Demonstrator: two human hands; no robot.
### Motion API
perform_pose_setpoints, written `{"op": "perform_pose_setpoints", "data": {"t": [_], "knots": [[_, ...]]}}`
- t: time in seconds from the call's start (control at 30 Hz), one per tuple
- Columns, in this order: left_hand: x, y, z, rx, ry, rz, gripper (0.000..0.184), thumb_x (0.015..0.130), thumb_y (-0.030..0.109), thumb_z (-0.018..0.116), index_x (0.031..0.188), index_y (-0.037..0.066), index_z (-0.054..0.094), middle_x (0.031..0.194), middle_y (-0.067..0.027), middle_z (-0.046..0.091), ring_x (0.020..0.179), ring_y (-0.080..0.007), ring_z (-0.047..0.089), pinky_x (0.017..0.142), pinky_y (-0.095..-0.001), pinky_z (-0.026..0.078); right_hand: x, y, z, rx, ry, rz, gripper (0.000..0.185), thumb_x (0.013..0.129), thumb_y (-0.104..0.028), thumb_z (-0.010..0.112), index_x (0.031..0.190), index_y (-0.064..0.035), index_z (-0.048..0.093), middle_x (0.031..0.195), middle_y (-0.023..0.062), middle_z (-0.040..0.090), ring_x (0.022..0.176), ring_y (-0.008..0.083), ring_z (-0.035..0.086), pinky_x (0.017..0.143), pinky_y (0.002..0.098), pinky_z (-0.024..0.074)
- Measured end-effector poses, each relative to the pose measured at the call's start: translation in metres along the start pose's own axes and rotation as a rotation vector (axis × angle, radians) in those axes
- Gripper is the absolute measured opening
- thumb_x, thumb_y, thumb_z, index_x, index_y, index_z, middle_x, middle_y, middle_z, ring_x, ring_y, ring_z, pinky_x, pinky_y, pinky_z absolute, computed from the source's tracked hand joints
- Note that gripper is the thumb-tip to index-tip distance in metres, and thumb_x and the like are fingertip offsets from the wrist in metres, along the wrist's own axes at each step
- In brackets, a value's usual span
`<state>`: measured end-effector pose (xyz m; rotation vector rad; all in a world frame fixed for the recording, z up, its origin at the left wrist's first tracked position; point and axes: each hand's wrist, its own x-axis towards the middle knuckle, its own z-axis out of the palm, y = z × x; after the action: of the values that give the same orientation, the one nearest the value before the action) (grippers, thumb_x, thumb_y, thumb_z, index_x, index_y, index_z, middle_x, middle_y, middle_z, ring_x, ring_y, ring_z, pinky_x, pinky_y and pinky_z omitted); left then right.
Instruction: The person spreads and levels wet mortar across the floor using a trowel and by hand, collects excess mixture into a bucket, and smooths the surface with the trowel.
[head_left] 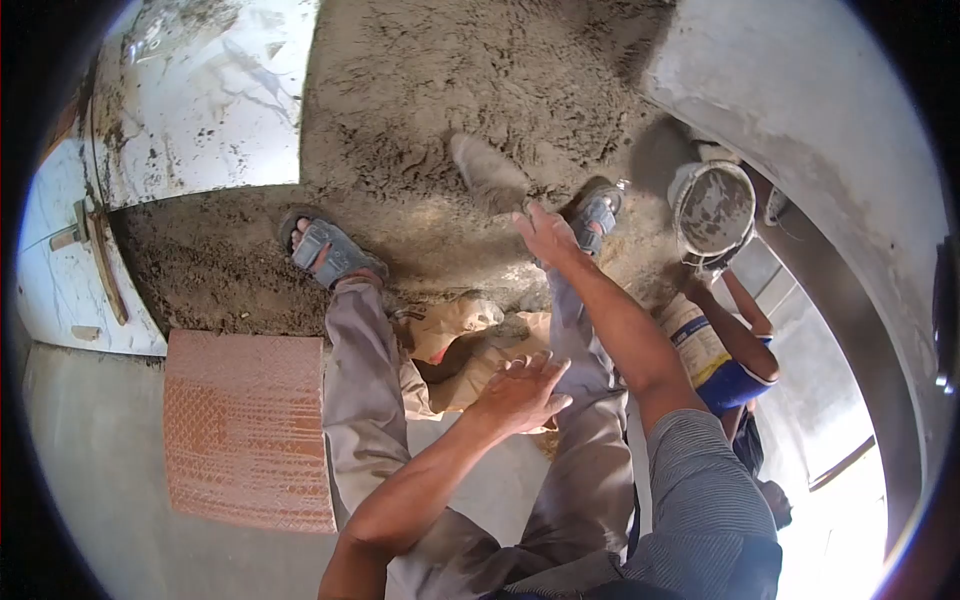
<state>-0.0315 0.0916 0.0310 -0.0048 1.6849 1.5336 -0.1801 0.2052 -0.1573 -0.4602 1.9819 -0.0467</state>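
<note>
My right hand (548,236) is closed at the near end of a grey trowel (486,170), whose blade is blurred and lies low over the wet mortar (400,100). The handle is mostly hidden by the fingers. My left hand (520,392) hangs palm down above my right leg, fingers spread, holding nothing. My sandalled feet stand in the mortar, on either side of a torn paper bag (470,345).
White marbled tiles (210,100) lie at upper left, with wood pieces (105,262) on one. An orange-backed tile (245,430) is below them. At right, a co-worker's arm (735,330) reaches to a bucket of grey slurry (714,210) beside a pale ledge (800,100).
</note>
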Motion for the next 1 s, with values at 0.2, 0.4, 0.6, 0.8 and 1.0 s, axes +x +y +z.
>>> {"op": "perform_pose_setpoints", "data": {"t": [0.2, 0.4, 0.6, 0.8, 1.0], "knots": [[0.007, -0.001, 0.014, 0.065, -0.025, -0.022, 0.057, 0.085, 0.040, 0.055, 0.131, 0.009, 0.040, 0.125, -0.0196, 0.048, 0.105, -0.0411, 0.055, 0.088, -0.0523, 0.044, 0.027, 0.040, -0.025, 0.320, 0.425, 0.301, 0.054, 0.090, -0.042, 0.045, 0.118, 0.0037, 0.050, 0.104, 0.0329, 0.056, 0.103, 0.0459, 0.053, 0.085, 0.0453, 0.0450], [0.018, -0.008, 0.023, 0.142, -0.094, -0.071, 0.058, 0.087, 0.043, 0.053, 0.133, 0.009, 0.038, 0.127, -0.0203, 0.046, 0.109, -0.0398, 0.053, 0.090, -0.0527, 0.042, 0.065, 0.046, -0.095, 0.860, 0.523, 0.349, 0.044, 0.091, -0.032, 0.044, 0.106, 0.0087, 0.050, 0.079, 0.0280, 0.060, 0.079, 0.0368, 0.063, 0.070, 0.0463, 0.0496], [0.026, -0.007, 0.029, 0.146, -0.134, -0.069, 0.059, 0.087, 0.044, 0.053, 0.132, 0.009, 0.039, 0.125, -0.0206, 0.048, 0.109, -0.0394, 0.052, 0.090, -0.0517, 0.042, 0.015, 0.072, -0.038, 0.917, 0.381, 0.379, 0.035, 0.092, -0.033, 0.044, 0.101, -0.0015, 0.055, 0.064, 0.0137, 0.057, 0.046, 0.0278, 0.057, 0.049, 0.0391, 0.0491], [0.029, -0.015, 0.036, 0.215, -0.026, -0.031, 0.057, 0.086, 0.041, 0.055, 0.130, 0.008, 0.041, 0.121, -0.0199, 0.051, 0.100, -0.0385, 0.057, 0.083, -0.0481, 0.047, 0.012, 0.121, -0.024, 1.419, 0.513, 0.538, 0.032, 0.091, -0.039, 0.046, 0.095, -0.0083, 0.056, 0.065, 0.0076, 0.054, 0.046, 0.0188, 0.052, 0.042, 0.0348, 0.0446], [0.032, -0.011, 0.033, 0.187, -0.191, -0.137, 0.060, 0.088, 0.047, 0.050, 0.136, 0.013, 0.035, 0.130, -0.0194, 0.045, 0.114, -0.0386, 0.050, 0.091, -0.0512, 0.042, 0.066, 0.184, 0.004, 0.982, 0.687, 0.597, 0.043, 0.090, -0.042, 0.045, 0.092, -0.0010, 0.055, 0.069, 0.0134, 0.059, 0.061, 0.0260, 0.061, 0.055, 0.0394, 0.0499]]}}
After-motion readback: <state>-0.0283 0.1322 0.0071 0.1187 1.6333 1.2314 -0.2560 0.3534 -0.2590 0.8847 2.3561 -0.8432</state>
